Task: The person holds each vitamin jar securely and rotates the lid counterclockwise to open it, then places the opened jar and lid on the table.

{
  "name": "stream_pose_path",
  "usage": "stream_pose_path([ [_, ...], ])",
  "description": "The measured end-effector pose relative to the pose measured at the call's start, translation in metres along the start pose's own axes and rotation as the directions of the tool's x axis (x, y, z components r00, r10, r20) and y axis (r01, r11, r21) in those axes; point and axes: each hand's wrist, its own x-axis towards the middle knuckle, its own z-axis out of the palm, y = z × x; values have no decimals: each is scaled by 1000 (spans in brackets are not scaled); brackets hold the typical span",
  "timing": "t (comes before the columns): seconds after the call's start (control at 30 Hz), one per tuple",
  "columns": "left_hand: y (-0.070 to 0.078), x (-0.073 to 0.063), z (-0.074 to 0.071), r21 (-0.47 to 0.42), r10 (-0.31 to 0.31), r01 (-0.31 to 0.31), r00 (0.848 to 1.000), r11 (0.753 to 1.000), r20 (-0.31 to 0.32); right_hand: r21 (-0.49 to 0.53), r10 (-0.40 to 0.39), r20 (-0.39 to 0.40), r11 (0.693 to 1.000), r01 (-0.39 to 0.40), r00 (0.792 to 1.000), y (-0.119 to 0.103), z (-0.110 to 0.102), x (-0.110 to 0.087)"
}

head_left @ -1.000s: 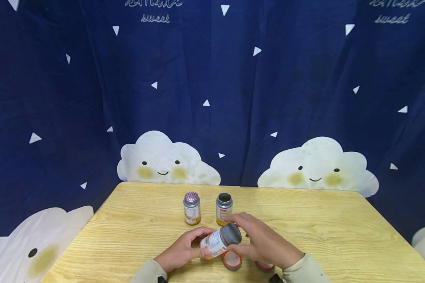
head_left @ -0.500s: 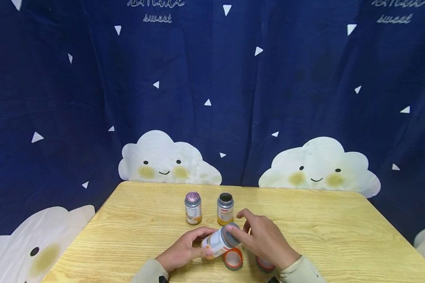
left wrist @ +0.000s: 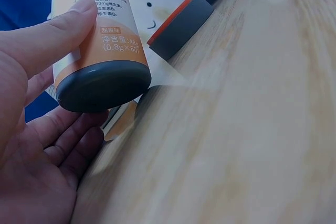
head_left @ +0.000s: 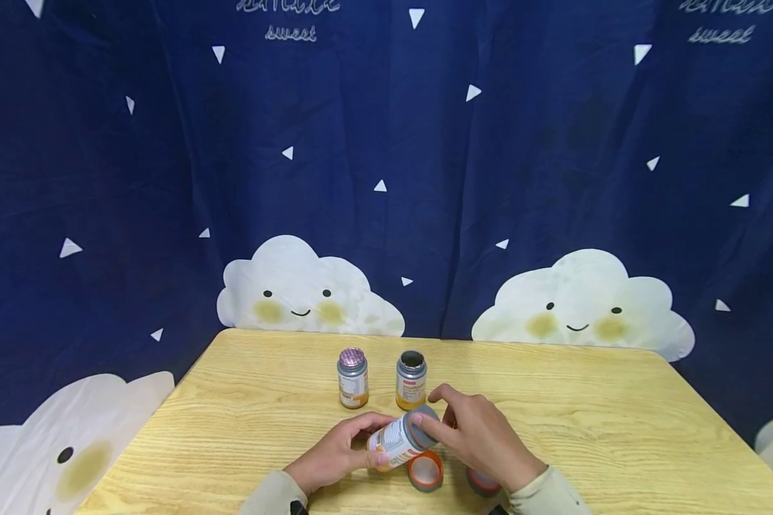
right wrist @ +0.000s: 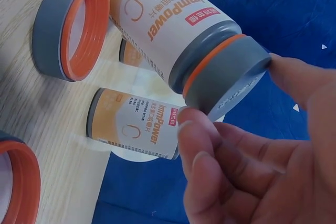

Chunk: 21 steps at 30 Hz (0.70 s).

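Note:
My left hand [head_left: 335, 454] grips a white and orange supplement bottle [right wrist: 168, 24] by its body, thumb across the label. The bottle is tilted over the table, with its grey base toward me in the left wrist view and its capped end toward the right. On that end sits a grey cap [right wrist: 226, 77] with an orange ring. My right hand [head_left: 486, 436] pinches this cap at its edge, thumb on one side and fingertips on the other. In the head view the thumb covers part of the cap.
Behind the hands stand a bottle [head_left: 353, 386] with a purple patterned seal and an uncapped bottle [head_left: 411, 390] with a dark mouth. Two loose caps lie inside up, one cap [head_left: 425, 471] below the held bottle, another cap [head_left: 483, 483] partly under the right hand. The wooden table [head_left: 592, 415] ends at a blue curtain [head_left: 425, 143].
My right hand has drawn back from over the cap and turned, its thumb now lying across the cap's end. The left hand keeps its hold on the bottle. The head view has shifted slightly.

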Motion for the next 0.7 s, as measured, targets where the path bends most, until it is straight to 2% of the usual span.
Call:
stream_pose_path([
  [0.37,2,0,1,-1,7,-7,1000,1000,3,10,-12,33,1000,12,999,2,-2,2],
  [0.7,1,1,0,2,16,-16,1000,1000,1,106,-119,76,988,111,990,3,-8,2],
])
